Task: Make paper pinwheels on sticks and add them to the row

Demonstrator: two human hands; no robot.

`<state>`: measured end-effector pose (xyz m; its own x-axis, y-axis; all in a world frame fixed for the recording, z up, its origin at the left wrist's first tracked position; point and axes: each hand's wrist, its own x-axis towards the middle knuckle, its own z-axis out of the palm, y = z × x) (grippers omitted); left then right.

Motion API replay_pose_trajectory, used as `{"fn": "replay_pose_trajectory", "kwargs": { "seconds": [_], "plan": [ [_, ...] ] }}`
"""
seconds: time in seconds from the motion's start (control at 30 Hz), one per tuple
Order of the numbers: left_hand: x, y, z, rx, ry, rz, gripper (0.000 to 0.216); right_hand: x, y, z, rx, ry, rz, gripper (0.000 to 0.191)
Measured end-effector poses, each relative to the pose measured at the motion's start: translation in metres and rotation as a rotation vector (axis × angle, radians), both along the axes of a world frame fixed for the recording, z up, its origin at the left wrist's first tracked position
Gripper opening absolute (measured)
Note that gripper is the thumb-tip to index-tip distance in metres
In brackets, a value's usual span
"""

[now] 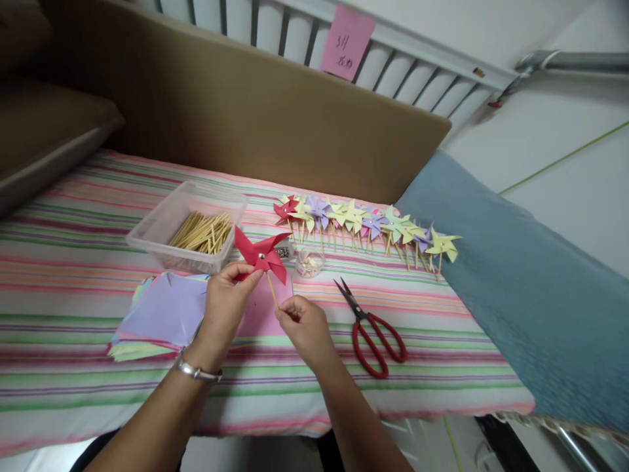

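Note:
A red paper pinwheel (262, 254) on a thin wooden stick (271, 288) is held up between my hands. My left hand (230, 295) pinches it at the lower left blade, near the silver pin at its centre. Lower down, the fingers of my right hand (304, 326) close on the end of the stick. Beneath both hands lies a pink paper sheet (263, 308), partly covered. To the right rest scissors (368, 324) with red handles, their blades slightly apart. Just behind the pinwheel is a small clear container (282, 252) of dark metal bits.
A clear plastic box (147, 239) holds many wooden sticks (201, 233). Coloured paper squares (162, 308) are stacked at left. A round dish (310, 262) holds small pale pieces. Finished pinwheels (354, 216) lie in a row before a brown board (275, 118). Striped cloth (442, 354) covers the table.

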<state>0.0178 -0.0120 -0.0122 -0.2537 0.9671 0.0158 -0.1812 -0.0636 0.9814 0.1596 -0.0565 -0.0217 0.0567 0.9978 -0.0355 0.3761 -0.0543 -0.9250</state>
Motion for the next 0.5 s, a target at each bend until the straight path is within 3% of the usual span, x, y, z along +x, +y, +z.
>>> {"fn": "replay_pose_trajectory", "kwargs": {
  "seconds": [0.27, 0.5],
  "plan": [
    [-0.002, 0.0, -0.004, -0.057, 0.033, -0.006, 0.02, -0.002, -0.001, 0.0, -0.005, 0.003, 0.019, 0.01],
    [-0.006, 0.002, 0.002, 0.106, 0.079, -0.023, 0.035, 0.016, 0.005, 0.005, -0.057, -0.025, -0.039, 0.012]
  ]
}}
